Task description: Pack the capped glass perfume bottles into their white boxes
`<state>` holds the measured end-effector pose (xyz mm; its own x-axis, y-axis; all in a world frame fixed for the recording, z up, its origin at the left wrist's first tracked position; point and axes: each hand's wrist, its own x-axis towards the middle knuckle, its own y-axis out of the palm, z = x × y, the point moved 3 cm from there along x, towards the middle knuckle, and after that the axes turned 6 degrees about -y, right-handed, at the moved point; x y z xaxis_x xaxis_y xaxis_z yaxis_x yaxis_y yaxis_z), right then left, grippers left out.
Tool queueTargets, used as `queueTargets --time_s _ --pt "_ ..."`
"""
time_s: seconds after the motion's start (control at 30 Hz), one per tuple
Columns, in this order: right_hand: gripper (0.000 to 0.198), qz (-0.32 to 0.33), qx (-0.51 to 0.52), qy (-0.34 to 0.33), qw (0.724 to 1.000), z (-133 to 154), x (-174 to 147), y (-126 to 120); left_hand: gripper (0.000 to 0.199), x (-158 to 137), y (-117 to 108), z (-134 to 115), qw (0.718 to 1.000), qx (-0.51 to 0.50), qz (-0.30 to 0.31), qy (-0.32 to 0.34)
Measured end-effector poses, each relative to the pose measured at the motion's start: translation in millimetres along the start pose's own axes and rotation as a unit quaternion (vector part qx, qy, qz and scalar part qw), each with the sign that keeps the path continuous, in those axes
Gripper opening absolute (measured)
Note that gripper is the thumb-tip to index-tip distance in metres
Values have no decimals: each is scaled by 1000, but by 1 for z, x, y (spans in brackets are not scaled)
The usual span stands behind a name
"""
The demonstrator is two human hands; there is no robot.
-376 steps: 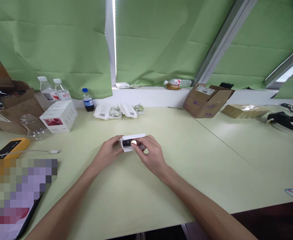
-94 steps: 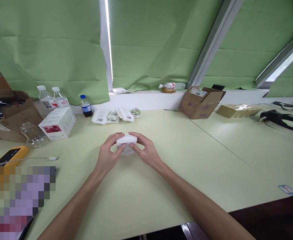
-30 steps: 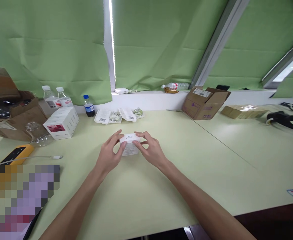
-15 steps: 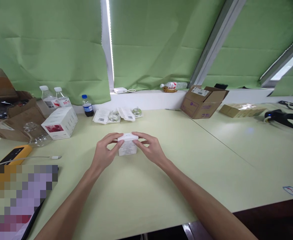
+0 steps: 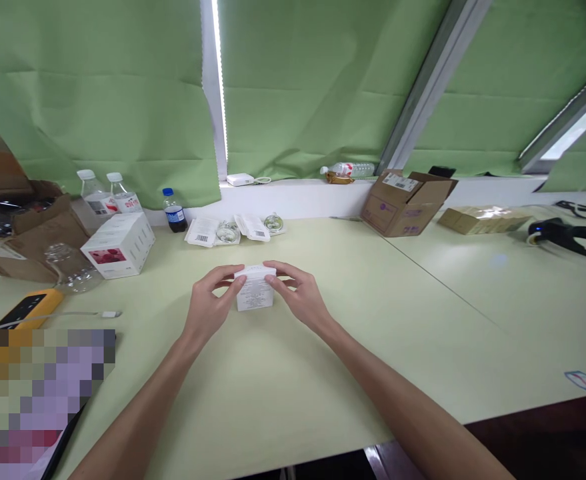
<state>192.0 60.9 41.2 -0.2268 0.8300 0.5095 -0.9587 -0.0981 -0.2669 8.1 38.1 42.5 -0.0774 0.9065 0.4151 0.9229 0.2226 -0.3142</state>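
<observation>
A small white box (image 5: 255,295) with fine print on its front stands upright on the pale table, in the middle of the head view. My left hand (image 5: 215,300) pinches its upper left corner, thumb in front and fingers at the top edge. On the opposite corner, my right hand (image 5: 297,293) grips it the same way. The top flap looks nearly level with the box's rim. Behind the box lie white packets with barcodes (image 5: 203,231) and clear packs holding coiled items (image 5: 227,232).
At the left stand a white carton (image 5: 119,245), a blue-capped bottle (image 5: 174,210), a clear bottle (image 5: 73,268) and a yellow device (image 5: 30,310) with a cable. A cardboard box (image 5: 407,203) is at the back right, beside a flat yellowish pack (image 5: 483,221).
The white box's top flap has gone down and more of the printed front shows. Both hands keep their hold in nearly the same place.
</observation>
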Motion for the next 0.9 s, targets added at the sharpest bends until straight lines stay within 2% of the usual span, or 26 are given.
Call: queueTargets --time_s 0.5,0.73,0.9 --pt "33 -6 40 31 999 -4 -1 0 26 0 0 1 1000 -19 6 -13" --pt "36 -41 89 62 993 -6 -1 2 32 0 2 3 993 -87 4 -83" --pt "39 -34 162 105 981 -11 -1 7 38 -1 9 9 979 -140 19 -148"
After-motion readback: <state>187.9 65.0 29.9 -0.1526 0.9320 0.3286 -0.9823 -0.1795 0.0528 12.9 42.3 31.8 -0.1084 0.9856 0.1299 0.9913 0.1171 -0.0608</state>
